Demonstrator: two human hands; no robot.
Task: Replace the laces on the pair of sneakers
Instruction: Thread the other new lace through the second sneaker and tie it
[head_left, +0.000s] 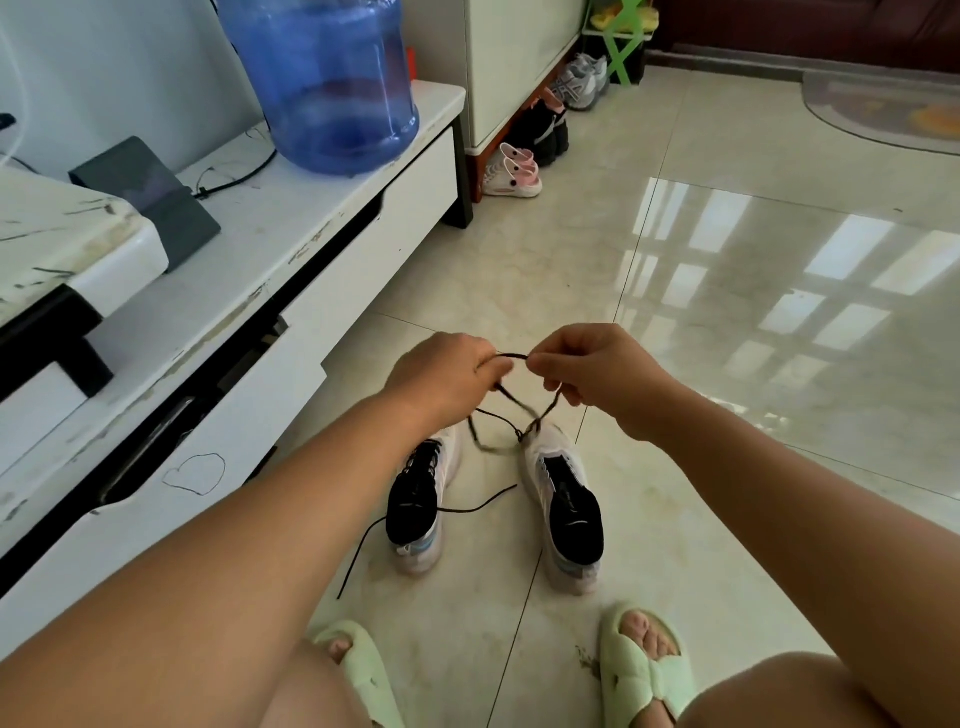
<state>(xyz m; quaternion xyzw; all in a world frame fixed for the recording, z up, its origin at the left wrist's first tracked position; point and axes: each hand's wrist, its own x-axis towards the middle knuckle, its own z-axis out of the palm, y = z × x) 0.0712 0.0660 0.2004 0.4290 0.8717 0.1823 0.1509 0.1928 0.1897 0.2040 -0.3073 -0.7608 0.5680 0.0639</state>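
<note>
While both hands hover above the toes of the sneakers, the left hand (447, 371) pinches one part of a dark lace (511, 410) between thumb and curled fingers, and the right hand (587, 371) pinches another part just beside it, a short arc of lace bridging the two. Below the hands the thin dark brown cord crosses over itself and runs down to the toe end of the right sneaker (563, 499), where it looks threaded through the lowest eyelets; the rest of that shoe's eyelets are bare, showing a black tongue and insole inside a white mesh upper with a pale translucent sole. Just beside it, toes pointing the same way, stands the left sneaker (421, 499), of the same make, laced in black, with a loose lace end (415, 525) trailing across the floor tiles (675, 322) toward the person. Small white marks on the insoles are too blurred to read. Both shoes stand on the glossy cream tiles near the front edge of a white cabinet (260, 332), in front of two feet in green slippers (644, 670).
</note>
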